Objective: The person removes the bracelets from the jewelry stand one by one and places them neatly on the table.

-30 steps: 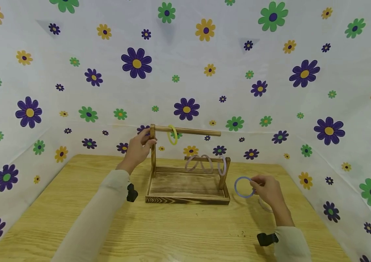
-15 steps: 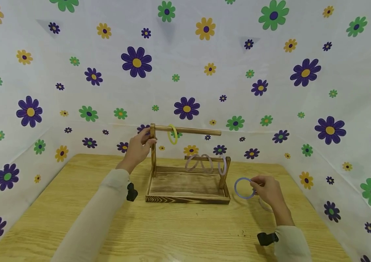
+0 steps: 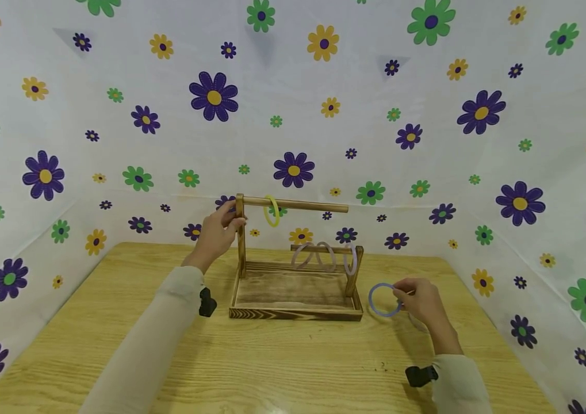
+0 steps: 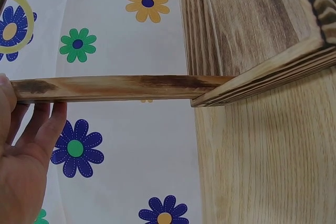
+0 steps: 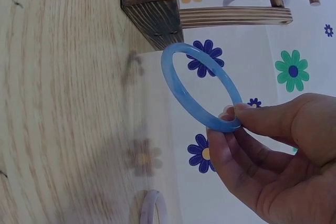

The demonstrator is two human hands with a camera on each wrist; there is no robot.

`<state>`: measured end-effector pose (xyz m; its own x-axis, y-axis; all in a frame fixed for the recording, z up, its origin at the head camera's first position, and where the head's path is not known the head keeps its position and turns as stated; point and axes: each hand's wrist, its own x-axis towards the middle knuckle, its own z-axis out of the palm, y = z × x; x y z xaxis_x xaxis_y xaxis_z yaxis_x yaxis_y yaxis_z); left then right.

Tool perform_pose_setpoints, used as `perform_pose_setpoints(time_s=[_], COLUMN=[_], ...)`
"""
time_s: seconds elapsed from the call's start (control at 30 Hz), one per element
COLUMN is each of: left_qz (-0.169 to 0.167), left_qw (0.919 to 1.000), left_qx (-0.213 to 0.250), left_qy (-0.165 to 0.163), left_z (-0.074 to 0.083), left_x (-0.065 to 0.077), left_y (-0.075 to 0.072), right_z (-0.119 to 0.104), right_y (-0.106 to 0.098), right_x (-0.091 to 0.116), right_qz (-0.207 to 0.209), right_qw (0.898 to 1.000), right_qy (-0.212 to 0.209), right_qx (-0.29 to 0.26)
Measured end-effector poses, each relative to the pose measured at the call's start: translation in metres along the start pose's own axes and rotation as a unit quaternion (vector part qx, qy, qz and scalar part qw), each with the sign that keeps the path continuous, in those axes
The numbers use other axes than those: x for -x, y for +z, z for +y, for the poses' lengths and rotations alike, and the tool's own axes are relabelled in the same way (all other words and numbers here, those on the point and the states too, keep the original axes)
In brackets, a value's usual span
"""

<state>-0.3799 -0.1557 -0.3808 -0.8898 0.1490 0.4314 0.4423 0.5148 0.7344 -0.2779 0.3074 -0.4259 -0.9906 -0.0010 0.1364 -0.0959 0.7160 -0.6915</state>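
My left hand [image 3: 216, 233] grips the top of the tall left post of a wooden bangle stand [image 3: 295, 315], thumb on one side and fingers on the other. From the upper bar near that post hangs a yellow bangle [image 3: 267, 215]. Several pale lilac bangles [image 3: 353, 261] hang on the lower bar at the right. To the right of the stand, my right hand [image 3: 424, 302] pinches a blue bangle [image 5: 181, 94] between thumb and fingertips, held above the table. Beneath that hand a pale bangle [image 5: 152, 208] lies on the tabletop, partly hidden in the head view.
The stand's shallow tray base [image 3: 293, 290] sits on a light wood table [image 3: 272, 368]. A white flower-printed cloth [image 3: 168, 144] rises behind and on both sides. Small dark specks [image 3: 383, 366] mark the tabletop before the right hand.
Over the last second the blue bangle has dipped very slightly in my right hand. The left hand keeps its hold on the post, and the stand stays put.
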Motion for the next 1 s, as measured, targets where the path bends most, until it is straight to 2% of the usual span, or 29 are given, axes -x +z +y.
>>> perform_pose_setpoints(time_s=[0.73, 1.0], left_qz=[0.004, 0.002], left_qw=[1.0000, 0.9999], left_qx=[0.002, 0.008], left_qy=[0.009, 0.009], left_z=[-0.002, -0.002], left_x=[-0.001, -0.001], left_y=[0.000, 0.000], right_z=[0.007, 0.012], right_y=[0.003, 0.005], right_x=[0.001, 0.000], right_qz=[-0.021, -0.032], right_qw=[1.000, 0.999], right_qy=[0.010, 0.030], right_qx=[0.003, -0.002])
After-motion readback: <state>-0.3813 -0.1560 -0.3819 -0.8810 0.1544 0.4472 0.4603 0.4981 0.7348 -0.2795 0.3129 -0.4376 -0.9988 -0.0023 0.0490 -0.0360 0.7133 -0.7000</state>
